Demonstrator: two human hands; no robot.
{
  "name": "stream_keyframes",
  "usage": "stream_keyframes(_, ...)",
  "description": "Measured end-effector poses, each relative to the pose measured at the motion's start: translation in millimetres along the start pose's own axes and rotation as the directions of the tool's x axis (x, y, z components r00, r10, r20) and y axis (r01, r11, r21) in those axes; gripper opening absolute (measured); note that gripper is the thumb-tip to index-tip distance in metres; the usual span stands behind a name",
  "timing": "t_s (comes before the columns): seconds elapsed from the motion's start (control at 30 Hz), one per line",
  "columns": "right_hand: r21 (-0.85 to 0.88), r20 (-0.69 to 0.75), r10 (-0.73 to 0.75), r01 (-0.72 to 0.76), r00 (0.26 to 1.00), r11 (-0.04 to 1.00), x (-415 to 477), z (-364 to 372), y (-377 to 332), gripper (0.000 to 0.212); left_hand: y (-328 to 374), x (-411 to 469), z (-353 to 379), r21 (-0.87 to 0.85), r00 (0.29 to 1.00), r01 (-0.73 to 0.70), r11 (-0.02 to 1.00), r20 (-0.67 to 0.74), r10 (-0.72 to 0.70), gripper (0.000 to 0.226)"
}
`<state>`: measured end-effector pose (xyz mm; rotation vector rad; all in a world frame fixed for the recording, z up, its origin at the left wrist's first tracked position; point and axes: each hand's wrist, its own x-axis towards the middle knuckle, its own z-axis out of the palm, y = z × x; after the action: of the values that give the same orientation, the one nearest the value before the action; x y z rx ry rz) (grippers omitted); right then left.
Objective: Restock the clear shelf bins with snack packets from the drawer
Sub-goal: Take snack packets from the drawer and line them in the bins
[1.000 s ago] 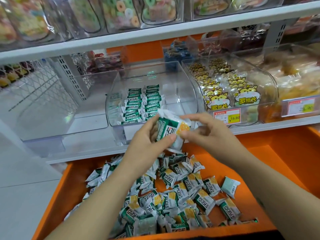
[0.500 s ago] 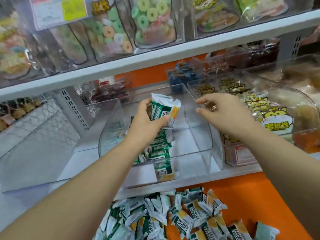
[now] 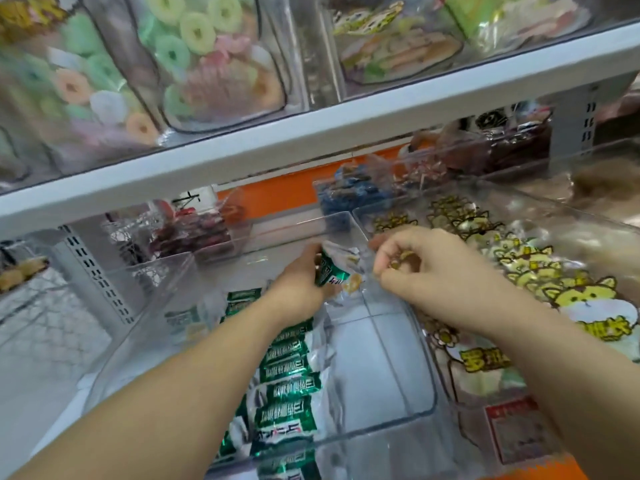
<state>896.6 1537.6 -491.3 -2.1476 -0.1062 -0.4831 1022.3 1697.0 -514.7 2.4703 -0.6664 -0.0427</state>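
Found stocked in the clear bin (image 3: 427, 407): one row of packets (image 3: 287, 386) along its left side, running near to far. Seen on the right half of the bin floor: no stock yet. Judged partly done, with most of the filling left. No view of what remains in the drawer.

Gripped in the left hand (image 3: 298, 292), fingers curled round its green end: one packet (image 3: 334, 271), in the air over the far part of the bin, not yet set down. Long axis roughly left to right, dipping slightly to the right. Green end to the left, orange-marked end to the right, toward the right hand (image 3: 429, 268). Blurred, so no finer reading of tilt.

Right hand just beside the packet's right end, fingers curled. Cannot tell whether pinching the wrapper, the bin wall or nothing.

Just beside the clear bin, to the right: a neighbouring bin (image 3: 554, 206) of yellow cat-print bags.
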Motion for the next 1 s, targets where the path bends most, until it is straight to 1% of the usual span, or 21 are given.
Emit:
stream_keyframes(0.1,0.043,0.021,0.018,-0.019,1.000,0.999,-1,0,1,0.004,-6,12,5,0.078,1.000,-0.005,0.997,0.031,0.003,0.067)
stream_keyframes(0.2,0.046,0.028,0.018,-0.019,0.999,0.999,-2,0,1,0.004,-11,22,7,0.269,0.995,-0.037,0.962,0.101,0.010,0.069)
stream_keyframes(0.23,0.044,0.027,0.016,-0.017,0.999,0.999,-2,1,1,0.003,-12,24,8,0.296,0.994,-0.052,0.954,0.111,0.019,0.068)
stream_keyframes(0.33,0.013,0.020,-0.006,0.005,1.000,1.000,0,3,1,0.005,-13,30,12,0.296,0.993,-0.080,0.952,0.103,0.052,0.068)
stream_keyframes(0.37,0.008,0.017,-0.012,0.011,1.000,1.000,0,3,1,0.005,-13,31,13,0.328,0.994,-0.090,0.940,0.095,0.062,0.069)
stream_keyframes(0.47,0.013,0.021,-0.011,0.011,1.000,1.000,-1,3,0,0.005,-13,32,17,0.529,0.995,-0.104,0.842,0.060,0.085,0.069)
stream_keyframes(0.5,0.007,0.023,-0.011,0.010,1.000,1.000,-1,4,0,0.005,-12,33,17,0.566,0.995,-0.096,0.819,0.062,0.074,0.068)
stream_keyframes(0.6,-0.011,0.020,-0.007,0.007,1.000,1.000,0,4,-1,0.004,-7,36,18,0.596,0.998,-0.055,0.801,0.049,0.032,0.061)
stream_keyframes(0.67,-0.014,0.018,-0.006,0.006,1.000,1.000,0,4,-2,0.006,-5,35,20,0.558,0.999,-0.006,0.830,-0.026,0.025,0.058)
stream_keyframes(0.73,-0.017,0.021,-0.003,0.004,1.000,1.000,-1,4,-2,0.006,-7,33,23,0.526,0.995,0.019,0.850,-0.091,0.034,0.048)
stream_keyframes(0.83,-0.014,0.026,0.001,-0.001,1.000,1.000,-1,4,-3,0.006,-14,30,23,0.545,0.995,-0.007,0.838,-0.083,0.062,0.029)
stream_keyframes(0.87,-0.018,0.027,0.001,-0.001,1.000,1.000,-2,4,-3,0.006,-16,30,21,0.572,0.995,-0.016,0.820,-0.069,0.067,0.029)
stream_keyframes(0.93,-0.027,0.025,-0.002,0.003,1.000,1.000,-1,4,-3,0.006,-17,29,21,0.658,0.992,-0.074,0.749,-0.030,0.124,0.034)
stream_keyframes(0.97,-0.030,0.025,-0.003,0.003,1.000,1.000,-1,4,-4,0.007,-15,28,22,0.686,0.987,-0.106,0.720,-0.017,0.162,0.032)
stream_keyframes(1.0,-0.029,0.025,-0.002,0.003,1.000,1.000,-1,4,-4,0.007,-12,27,22,0.691,0.982,-0.127,0.711,-0.011,0.186,0.028)
